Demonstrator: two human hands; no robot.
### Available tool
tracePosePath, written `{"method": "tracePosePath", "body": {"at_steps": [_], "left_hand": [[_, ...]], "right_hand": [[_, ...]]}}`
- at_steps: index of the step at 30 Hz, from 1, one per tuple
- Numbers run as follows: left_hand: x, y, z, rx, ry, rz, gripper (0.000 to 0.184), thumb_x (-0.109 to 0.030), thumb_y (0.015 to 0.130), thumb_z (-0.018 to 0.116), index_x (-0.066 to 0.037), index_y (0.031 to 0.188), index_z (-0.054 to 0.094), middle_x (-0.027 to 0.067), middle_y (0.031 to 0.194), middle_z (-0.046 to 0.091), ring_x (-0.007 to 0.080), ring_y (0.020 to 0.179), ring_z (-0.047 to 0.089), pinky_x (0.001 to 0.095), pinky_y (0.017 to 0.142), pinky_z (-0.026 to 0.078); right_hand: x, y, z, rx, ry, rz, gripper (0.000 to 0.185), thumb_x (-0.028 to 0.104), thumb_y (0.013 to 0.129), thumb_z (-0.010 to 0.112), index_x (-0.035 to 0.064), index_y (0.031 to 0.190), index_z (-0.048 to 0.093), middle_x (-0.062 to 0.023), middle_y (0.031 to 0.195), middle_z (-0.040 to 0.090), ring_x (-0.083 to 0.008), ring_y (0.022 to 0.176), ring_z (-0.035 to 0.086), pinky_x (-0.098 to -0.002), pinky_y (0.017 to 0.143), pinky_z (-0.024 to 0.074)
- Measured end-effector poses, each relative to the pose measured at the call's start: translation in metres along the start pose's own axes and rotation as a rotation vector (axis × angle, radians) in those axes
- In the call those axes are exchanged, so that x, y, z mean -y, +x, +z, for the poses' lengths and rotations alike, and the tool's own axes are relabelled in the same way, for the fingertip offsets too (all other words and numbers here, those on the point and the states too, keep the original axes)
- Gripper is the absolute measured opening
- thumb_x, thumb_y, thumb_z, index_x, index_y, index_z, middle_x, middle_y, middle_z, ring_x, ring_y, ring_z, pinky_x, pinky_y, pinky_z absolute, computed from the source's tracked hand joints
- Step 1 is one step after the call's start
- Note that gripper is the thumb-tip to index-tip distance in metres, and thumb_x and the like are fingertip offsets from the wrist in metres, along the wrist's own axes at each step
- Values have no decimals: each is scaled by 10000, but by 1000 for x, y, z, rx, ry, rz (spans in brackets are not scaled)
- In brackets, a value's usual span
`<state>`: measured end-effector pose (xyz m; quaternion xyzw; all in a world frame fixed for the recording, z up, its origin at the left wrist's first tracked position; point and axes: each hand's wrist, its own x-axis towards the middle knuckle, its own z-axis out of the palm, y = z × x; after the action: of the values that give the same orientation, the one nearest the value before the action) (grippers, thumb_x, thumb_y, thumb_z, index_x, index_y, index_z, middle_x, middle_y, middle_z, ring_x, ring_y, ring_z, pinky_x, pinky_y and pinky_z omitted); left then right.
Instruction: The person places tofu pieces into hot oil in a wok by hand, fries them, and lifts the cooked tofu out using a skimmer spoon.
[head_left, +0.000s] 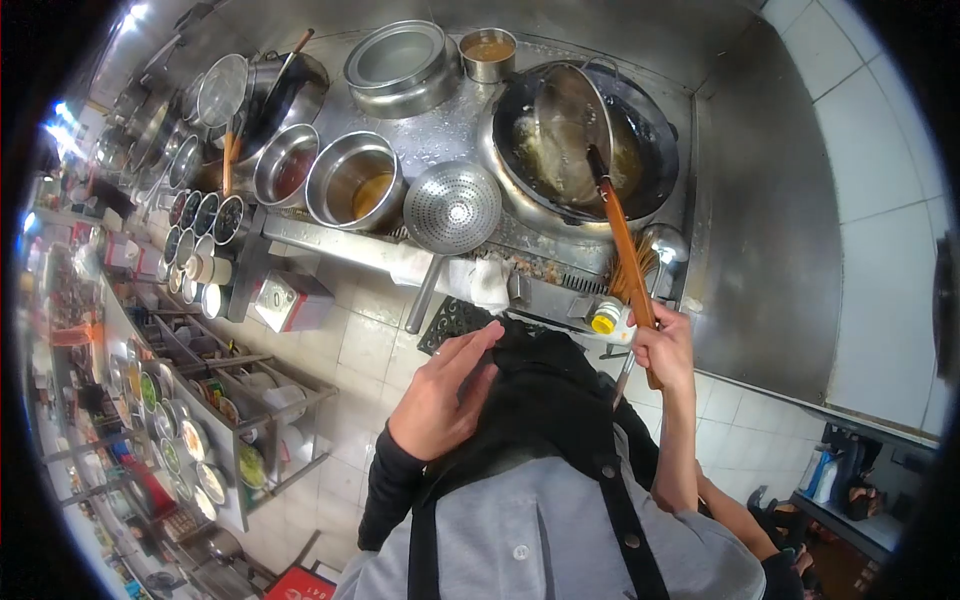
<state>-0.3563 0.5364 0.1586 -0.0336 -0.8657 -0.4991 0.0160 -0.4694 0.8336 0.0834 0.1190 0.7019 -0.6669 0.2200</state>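
My right hand (664, 345) is wrapped round the wooden handle of a long-handled mesh strainer (560, 105). The strainer's round head is tilted over a dark wok (655, 150) of bubbling oil, and it hides part of the wok's inside. Held up in front of my apron (530, 385), my left hand (445, 395) is empty, its fingers stretched out. A perforated metal ladle (452, 205) lies beyond it on the stove edge, handle toward me. A bottle with a yellow cap (604, 318) and a bamboo brush (630, 262) are beside the strainer's handle.
Metal pots (355, 185) with liquid stand left of the wok, with a large lidded-looking pot (395, 65) and a small pot (488, 52) behind. A white cloth (478, 283) hangs at the stove front. Shelves with food plates (195, 440) line the left; a steel wall (765, 240) bounds the right.
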Motion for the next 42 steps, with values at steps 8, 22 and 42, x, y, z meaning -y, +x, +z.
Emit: {"method": "tracePosePath", "body": {"at_steps": [8, 22, 42], "left_hand": [[13, 4, 9, 38, -13, -12, 479, 39, 930, 641, 1, 1401, 563, 198, 1246, 687, 332, 1124, 686, 383, 973, 527], [43, 15, 23, 69, -53, -71, 427, 41, 941, 618, 12, 1366, 583, 192, 1230, 692, 306, 1125, 689, 368, 964, 534], [54, 10, 16, 14, -76, -79, 412, 48, 936, 603, 23, 1346, 591, 178, 1197, 709, 290, 1081, 703, 362, 958, 537]], "right_hand": [[-2, 3, -21, -208, -196, -121, 138, -35, 772, 544, -4, 887, 614, 4, 597, 510, -68, 471, 458, -269, 414, 327], [-22, 45, -25, -205, 212, -22, 161, -76, 795, 542, -34, 932, 615, -26, 569, 482, -109, 435, 436, -272, 402, 325], [-19, 58, -17, 66, 146, 10, 227, -134, 763, 518, -37, 943, 616, -33, 706, 538, -65, 489, 436, -233, 405, 298]]}}
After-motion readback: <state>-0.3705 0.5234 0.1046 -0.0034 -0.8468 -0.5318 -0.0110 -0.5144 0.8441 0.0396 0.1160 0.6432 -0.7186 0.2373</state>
